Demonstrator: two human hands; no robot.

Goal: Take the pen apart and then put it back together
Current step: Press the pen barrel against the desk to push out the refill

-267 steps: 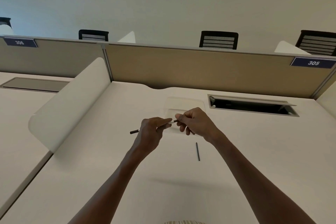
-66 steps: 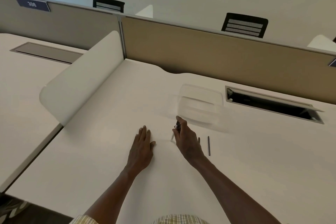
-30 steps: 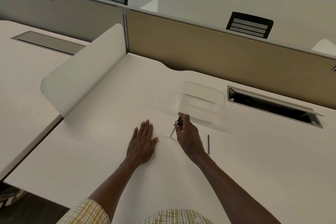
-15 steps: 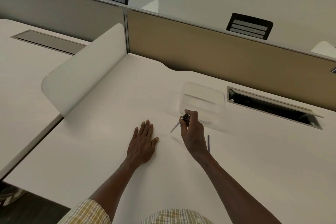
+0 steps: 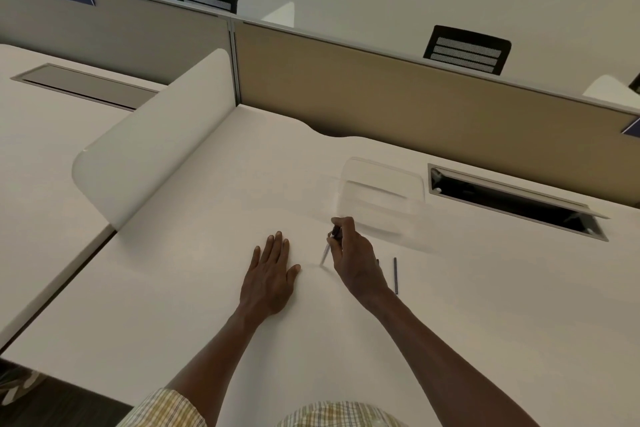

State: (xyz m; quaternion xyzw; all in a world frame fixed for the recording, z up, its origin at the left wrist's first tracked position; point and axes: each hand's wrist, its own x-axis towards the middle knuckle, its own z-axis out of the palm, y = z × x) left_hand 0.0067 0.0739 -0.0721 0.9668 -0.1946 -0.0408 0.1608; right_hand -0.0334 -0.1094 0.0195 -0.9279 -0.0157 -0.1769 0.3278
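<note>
My right hand (image 5: pixel 353 262) pinches a slim pen part (image 5: pixel 327 248) with a dark upper end and a pale lower end, its tip pointing down at the white desk (image 5: pixel 485 305). My left hand (image 5: pixel 272 276) rests flat on the desk, fingers straight, a short way left of the pen part. A thin dark rod (image 5: pixel 395 275), another piece of the pen, lies on the desk just right of my right hand. A small dark bit (image 5: pixel 377 262) peeks out beside my right wrist; what it is I cannot tell.
A clear plastic tray (image 5: pixel 382 192) sits on the desk just beyond my right hand. An open cable slot (image 5: pixel 512 201) lies at the back right. A white curved divider (image 5: pixel 152 135) stands on the left, and a tan partition (image 5: pixel 415 97) runs along the back.
My right hand lowered the pen part from tilted and raised to tip-down at the desk. My left hand stayed flat in place.
</note>
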